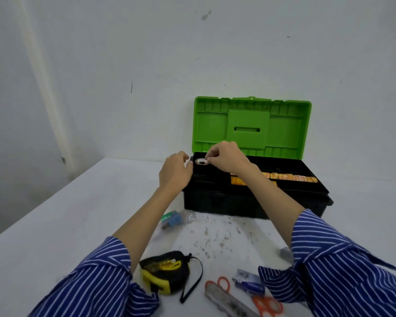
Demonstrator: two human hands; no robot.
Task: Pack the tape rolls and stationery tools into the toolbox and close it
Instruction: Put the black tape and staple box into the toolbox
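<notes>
Scissors (pixel 264 300) and tape measure (pixel 164 272) wait at the tabletop's near edge. Farther, right hand (pixel 226 157) pinches a tape roll (pixel 201 161) over the toolbox's (pixel 238 202) left end; left hand (pixel 175 173) loosely curled (empty). A slipped pinch could drop it outside.

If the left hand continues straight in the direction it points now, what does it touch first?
Probably the small tape roll that the right hand pinches in the toolbox. The left hand is already at the box's left edge; depth is unclear.
</notes>
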